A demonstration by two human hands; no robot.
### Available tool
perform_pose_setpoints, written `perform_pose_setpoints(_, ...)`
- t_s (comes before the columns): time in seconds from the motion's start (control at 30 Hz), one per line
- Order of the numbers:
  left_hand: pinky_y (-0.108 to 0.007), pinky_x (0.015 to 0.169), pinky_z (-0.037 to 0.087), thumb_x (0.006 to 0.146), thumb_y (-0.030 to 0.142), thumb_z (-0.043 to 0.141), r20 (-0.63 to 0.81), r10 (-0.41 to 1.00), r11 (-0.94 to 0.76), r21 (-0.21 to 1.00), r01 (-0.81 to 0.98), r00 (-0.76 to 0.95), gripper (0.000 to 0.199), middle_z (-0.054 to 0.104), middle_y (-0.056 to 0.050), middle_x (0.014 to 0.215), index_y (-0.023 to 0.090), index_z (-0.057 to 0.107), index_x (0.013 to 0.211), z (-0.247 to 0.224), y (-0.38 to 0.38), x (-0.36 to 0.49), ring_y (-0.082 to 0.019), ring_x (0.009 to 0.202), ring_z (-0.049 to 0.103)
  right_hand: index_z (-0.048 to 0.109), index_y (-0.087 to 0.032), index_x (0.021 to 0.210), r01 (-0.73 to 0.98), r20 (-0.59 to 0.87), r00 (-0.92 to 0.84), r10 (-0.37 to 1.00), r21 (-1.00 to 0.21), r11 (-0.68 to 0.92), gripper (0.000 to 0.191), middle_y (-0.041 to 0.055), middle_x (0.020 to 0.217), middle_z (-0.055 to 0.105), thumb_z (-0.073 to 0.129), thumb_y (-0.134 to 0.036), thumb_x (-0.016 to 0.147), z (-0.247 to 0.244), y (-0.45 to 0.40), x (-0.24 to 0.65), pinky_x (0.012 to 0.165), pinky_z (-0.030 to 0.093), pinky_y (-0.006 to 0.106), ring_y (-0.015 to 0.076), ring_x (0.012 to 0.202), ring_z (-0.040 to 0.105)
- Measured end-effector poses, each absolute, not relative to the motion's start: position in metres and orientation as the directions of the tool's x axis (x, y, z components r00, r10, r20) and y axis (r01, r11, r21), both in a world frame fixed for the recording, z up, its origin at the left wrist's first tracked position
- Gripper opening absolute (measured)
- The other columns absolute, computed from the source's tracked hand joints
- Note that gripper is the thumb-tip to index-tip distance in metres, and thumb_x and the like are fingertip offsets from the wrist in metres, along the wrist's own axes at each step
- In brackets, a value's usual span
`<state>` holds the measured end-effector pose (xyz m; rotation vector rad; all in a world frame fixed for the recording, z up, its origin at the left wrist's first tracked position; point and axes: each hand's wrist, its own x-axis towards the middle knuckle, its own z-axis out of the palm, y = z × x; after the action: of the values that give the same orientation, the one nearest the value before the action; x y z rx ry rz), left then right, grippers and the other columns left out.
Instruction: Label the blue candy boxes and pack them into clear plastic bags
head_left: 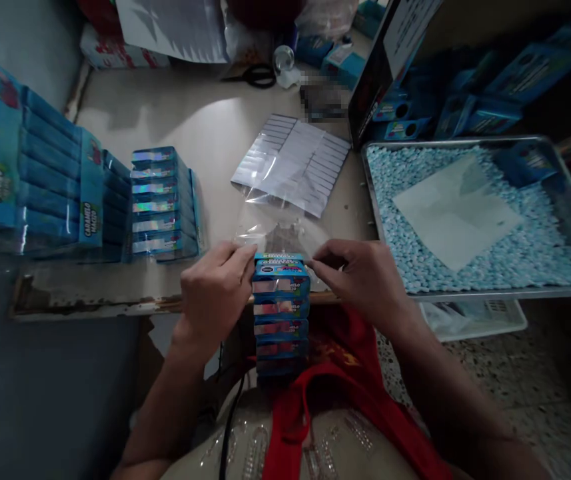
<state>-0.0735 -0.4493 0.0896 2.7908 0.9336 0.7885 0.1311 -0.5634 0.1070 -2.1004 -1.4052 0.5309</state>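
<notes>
A row of small blue candy boxes stands at the table's front edge, close to my body. Clear plastic film spreads on the table at its far end. My left hand is closed, thumb and fingers pinching the film at the row's far left corner. At the far right corner my right hand pinches the film too, its other fingers curled. The row sits between both hands. Beyond them lies a sheaf of white printed sheets under shiny clear plastic.
Wrapped packs of blue boxes stack up at left, with a smaller pack beside them. At right, a metal tray holds blue-white candies and a paper sheet. Black scissors lie at the back. A cardboard box stands behind the tray.
</notes>
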Motion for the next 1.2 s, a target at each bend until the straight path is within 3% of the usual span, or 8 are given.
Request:
perform_pose_setpoints(0.17, -0.023, 0.071, 0.054, 0.093, 0.019, 0.073, 0.555, 0.718, -0.688, 0.472, 0.552, 0.420, 0.004, 0.076, 0.000, 0.085, 0.020, 0.076, 0.090, 0.076, -0.475, -0.078, -0.013, 0.076, 0.072, 0.076, -0.022, 0.083, 0.758, 0.250, 0.430, 0.868, -0.622, -0.196, 0.013, -0.0019, 0.075, 0.077, 0.068, -0.021, 0.093, 0.115, -0.585, 0.098, 0.061, 0.046, 0.024, 0.0119, 0.064, 0.070)
perform_pose_setpoints(0.3, -0.022, 0.075, 0.057, 0.090, 0.015, 0.077, 0.671, 0.665, -0.723, 0.465, 0.511, 0.330, 0.006, 0.077, 0.000, 0.087, 0.021, 0.075, 0.091, 0.061, -0.482, -0.079, -0.012, 0.079, 0.073, 0.076, -0.021, 0.091, 0.935, 0.525, 0.274, 0.806, -0.343, -0.094, 0.010, 0.0000, 0.076, 0.077, 0.067, -0.021, 0.097, 0.100, -0.600, 0.086, 0.059, 0.047, 0.025, 0.0116, 0.064, 0.069)
perform_pose_setpoints(0.4, -0.023, 0.077, 0.058, 0.085, 0.010, 0.081, 0.750, 0.605, -0.755, 0.435, 0.491, 0.267, 0.017, 0.078, -0.001, 0.090, 0.021, 0.075, 0.096, 0.049, -0.488, -0.084, -0.013, 0.080, 0.074, 0.075, -0.022, 0.100, 0.966, 0.622, 0.186, 0.760, -0.259, -0.024, 0.008, 0.0004, 0.084, 0.080, 0.070, -0.018, 0.096, 0.081, -0.609, 0.086, 0.062, 0.050, 0.024, 0.0111, 0.067, 0.071)
perform_pose_setpoints(0.63, -0.029, 0.079, 0.059, 0.081, 0.006, 0.079, 0.825, 0.415, -0.865, 0.227, 0.448, 0.384, 0.032, 0.075, -0.003, 0.091, 0.023, 0.069, 0.107, 0.019, -0.499, -0.107, -0.016, 0.083, 0.073, 0.067, -0.023, 0.085, 0.929, 0.637, 0.309, 0.706, -0.363, -0.079, 0.011, -0.0023, 0.071, 0.076, 0.068, -0.022, 0.096, 0.043, -0.606, 0.088, 0.059, 0.048, 0.024, 0.0116, 0.060, 0.070)
perform_pose_setpoints(0.83, -0.027, 0.068, 0.048, 0.093, 0.028, 0.064, 0.578, 0.782, -0.595, 0.581, 0.555, 0.233, 0.009, 0.064, -0.002, 0.079, 0.020, 0.062, 0.096, -0.009, -0.479, -0.090, -0.015, 0.071, 0.063, 0.067, -0.023, 0.087, 0.892, 0.624, 0.301, 0.721, -0.452, 0.019, 0.012, -0.0020, 0.076, 0.077, 0.065, -0.018, 0.098, 0.032, -0.597, 0.088, 0.062, 0.051, 0.024, 0.0120, 0.065, 0.072)
perform_pose_setpoints(0.93, -0.028, 0.062, 0.037, 0.100, 0.031, 0.053, 0.433, 0.799, -0.596, 0.471, 0.650, 0.418, 0.025, 0.061, -0.002, 0.072, 0.020, 0.062, 0.079, -0.007, -0.474, -0.093, -0.015, 0.064, 0.057, 0.068, -0.023, 0.091, 0.874, 0.608, 0.291, 0.738, -0.483, 0.053, 0.009, -0.0006, 0.083, 0.079, 0.067, -0.015, 0.096, 0.031, -0.598, 0.089, 0.068, 0.054, 0.025, 0.0133, 0.072, 0.074)
perform_pose_setpoints(1.03, -0.030, 0.058, 0.031, 0.102, 0.030, 0.048, 0.404, 0.733, -0.673, 0.319, 0.667, 0.547, 0.027, 0.063, -0.005, 0.077, 0.019, 0.062, 0.082, -0.005, -0.479, -0.105, -0.017, 0.061, 0.055, 0.070, -0.023, 0.096, 0.875, 0.617, 0.247, 0.747, -0.473, 0.101, 0.011, 0.0015, 0.089, 0.081, 0.065, -0.012, 0.096, 0.033, -0.600, 0.089, 0.074, 0.056, 0.025, 0.0143, 0.079, 0.075)
perform_pose_setpoints(1.2, -0.029, 0.060, 0.035, 0.102, 0.028, 0.047, 0.364, 0.676, -0.737, 0.304, 0.604, 0.641, 0.020, 0.065, -0.006, 0.081, 0.019, 0.061, 0.091, -0.014, -0.481, -0.114, -0.019, 0.067, 0.060, 0.073, -0.020, 0.094, 0.895, 0.588, 0.170, 0.791, -0.429, 0.126, 0.014, 0.0049, 0.091, 0.080, 0.063, -0.009, 0.095, 0.037, -0.608, 0.088, 0.076, 0.056, 0.026, 0.0153, 0.080, 0.073)
